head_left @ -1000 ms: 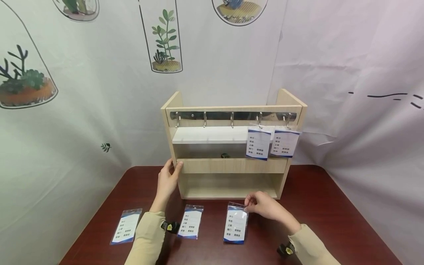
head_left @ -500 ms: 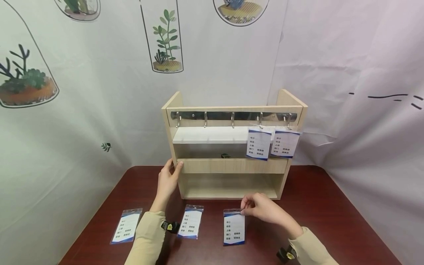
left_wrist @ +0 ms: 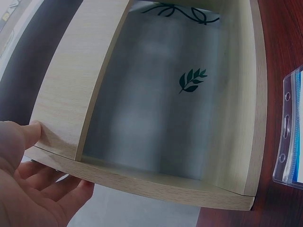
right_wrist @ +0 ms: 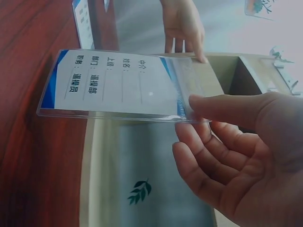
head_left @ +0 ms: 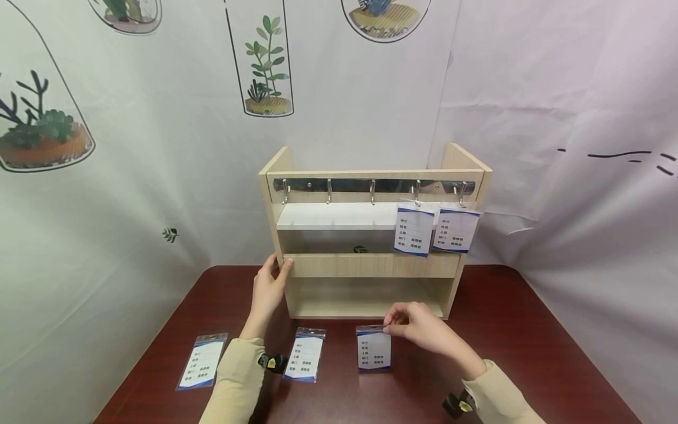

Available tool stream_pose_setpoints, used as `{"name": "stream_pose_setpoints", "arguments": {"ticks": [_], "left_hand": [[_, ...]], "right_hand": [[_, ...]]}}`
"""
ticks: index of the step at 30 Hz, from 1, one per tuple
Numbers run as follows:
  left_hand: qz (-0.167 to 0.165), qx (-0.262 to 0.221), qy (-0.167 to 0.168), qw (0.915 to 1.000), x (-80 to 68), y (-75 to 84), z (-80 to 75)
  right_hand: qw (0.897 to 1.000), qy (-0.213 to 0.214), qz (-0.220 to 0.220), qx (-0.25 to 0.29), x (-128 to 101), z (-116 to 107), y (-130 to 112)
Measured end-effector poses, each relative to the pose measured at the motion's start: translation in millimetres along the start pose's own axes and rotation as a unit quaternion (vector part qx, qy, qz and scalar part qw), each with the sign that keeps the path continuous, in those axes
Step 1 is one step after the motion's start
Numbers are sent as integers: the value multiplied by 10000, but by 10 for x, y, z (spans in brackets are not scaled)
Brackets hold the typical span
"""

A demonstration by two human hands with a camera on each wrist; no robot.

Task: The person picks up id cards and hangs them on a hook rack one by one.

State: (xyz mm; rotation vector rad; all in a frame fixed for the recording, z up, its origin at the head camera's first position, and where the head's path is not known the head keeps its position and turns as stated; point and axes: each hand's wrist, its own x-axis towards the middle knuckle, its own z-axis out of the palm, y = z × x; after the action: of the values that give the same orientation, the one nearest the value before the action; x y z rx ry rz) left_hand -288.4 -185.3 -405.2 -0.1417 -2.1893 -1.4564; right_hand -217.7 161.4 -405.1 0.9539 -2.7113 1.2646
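Note:
My right hand [head_left: 394,323] pinches the clear top strip of a badge card [head_left: 374,348], which hangs upright just above the table in front of the wooden shelf [head_left: 371,265]. The right wrist view shows thumb and forefinger of that right hand [right_wrist: 195,108] clamping the card's [right_wrist: 118,82] slotted edge. My left hand [head_left: 270,285] grips the shelf's left side panel, with the thumb on the front rail and the fingers round the outside. In the left wrist view, the left hand [left_wrist: 33,179] holds the shelf's panel edge [left_wrist: 156,184].
A metal hook rail [head_left: 371,186] runs along the shelf top; two badge cards [head_left: 414,230] [head_left: 455,229] hang from its right hooks. Two more cards [head_left: 202,361] [head_left: 306,354] lie flat on the dark red table [head_left: 503,330]. A printed cloth backdrop [head_left: 132,176] surrounds the table.
My right hand has raised the card off the table by its top edge, from lying flat to hanging upright, a little nearer the shelf. The left hand has stayed on the shelf.

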Motion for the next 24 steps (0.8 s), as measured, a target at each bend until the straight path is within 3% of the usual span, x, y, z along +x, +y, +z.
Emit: {"name": "stream_pose_setpoints", "arguments": {"ticks": [17,24], "left_hand": [[1,-79,-13,10000,-22,26,-25],[36,-70,-24,10000,-5,28,-16]], "right_hand": [[9985,546,15,-106,183,-274,-331],[9936,1132,5,-54,242,-399,-470]]}}
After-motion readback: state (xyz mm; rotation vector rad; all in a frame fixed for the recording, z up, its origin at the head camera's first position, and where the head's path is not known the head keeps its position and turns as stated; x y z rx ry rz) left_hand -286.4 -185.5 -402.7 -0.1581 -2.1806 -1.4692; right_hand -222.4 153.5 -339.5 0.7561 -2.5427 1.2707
